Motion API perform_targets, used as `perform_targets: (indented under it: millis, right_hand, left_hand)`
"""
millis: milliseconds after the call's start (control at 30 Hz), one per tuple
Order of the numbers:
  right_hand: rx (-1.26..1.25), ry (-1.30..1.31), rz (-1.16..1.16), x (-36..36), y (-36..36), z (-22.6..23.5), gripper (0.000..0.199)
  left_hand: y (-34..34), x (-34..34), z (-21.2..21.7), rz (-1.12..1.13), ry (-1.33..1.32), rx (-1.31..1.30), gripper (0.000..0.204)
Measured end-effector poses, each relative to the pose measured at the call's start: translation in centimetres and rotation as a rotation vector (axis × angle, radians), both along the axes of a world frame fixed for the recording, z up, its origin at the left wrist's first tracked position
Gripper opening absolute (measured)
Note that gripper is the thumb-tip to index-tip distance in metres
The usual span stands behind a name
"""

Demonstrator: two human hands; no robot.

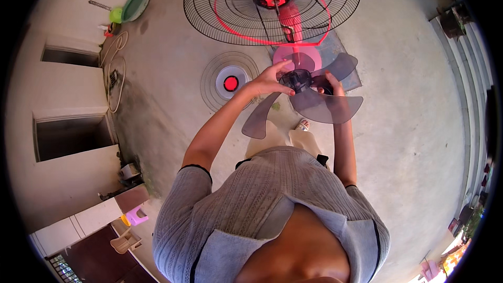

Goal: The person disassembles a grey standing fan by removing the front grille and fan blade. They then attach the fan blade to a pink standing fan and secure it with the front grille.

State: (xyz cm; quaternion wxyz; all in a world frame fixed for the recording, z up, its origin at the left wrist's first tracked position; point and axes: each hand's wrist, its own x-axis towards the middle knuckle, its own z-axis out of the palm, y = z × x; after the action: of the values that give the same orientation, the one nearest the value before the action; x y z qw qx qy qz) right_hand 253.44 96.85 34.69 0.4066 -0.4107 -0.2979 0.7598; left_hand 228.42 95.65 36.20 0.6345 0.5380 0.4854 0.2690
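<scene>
A translucent grey fan blade (331, 106) with several wings is held up in front of my body. My left hand (268, 80) grips its dark hub (296, 80) from the left, thumb and fingers apart around it. On the other side my right hand (333, 88) holds the blade near the hub, partly hidden behind a see-through wing. Just beyond stands a pedestal fan with a black rear wire grille (204, 8), a pink-red ring (219, 13) and a bare metal shaft (277, 11) at its middle. The blade is apart from that shaft.
A round wire grille (207, 94) lies on the concrete floor, with a white round piece and red disc (231, 83) at its middle. The fan's pink base (310, 52) rests on a grey slab (352, 77). A hose (121, 76) and green basin (135, 4) are by the left wall; steps (463, 68) rise at right.
</scene>
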Motion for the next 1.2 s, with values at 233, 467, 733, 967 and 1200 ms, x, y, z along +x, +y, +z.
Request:
perform_targets:
  millis: [233, 467, 733, 967, 1200]
  right_hand:
    - [-0.112, 0.1, -0.099, -3.2, -0.4, -2.8, 0.065]
    - [-0.071, 0.296, -0.104, -10.8, 0.8, -1.6, 0.076]
    - [0.172, 0.291, -0.213, -15.2, 3.3, 2.0, 0.067]
    - [0.151, 0.324, -0.256, -15.8, 5.4, 2.6, 0.058]
    - [0.13, 0.216, -0.2, -16.1, 7.5, 3.0, 0.062]
  left_hand:
    - [4.0, -3.0, 0.0, -0.014, -0.014, -0.044, 0.102]
    - [8.4, -5.9, 4.6, -0.098, 0.038, -0.033, 0.107]
    - [9.9, -8.6, 7.8, -0.189, 0.193, 0.48, 0.104]
    - [10.5, -15.3, 21.6, 0.116, 0.216, 1.424, 0.021]
    - [29.5, -21.5, 19.5, 0.378, 0.112, 0.79, 0.046]
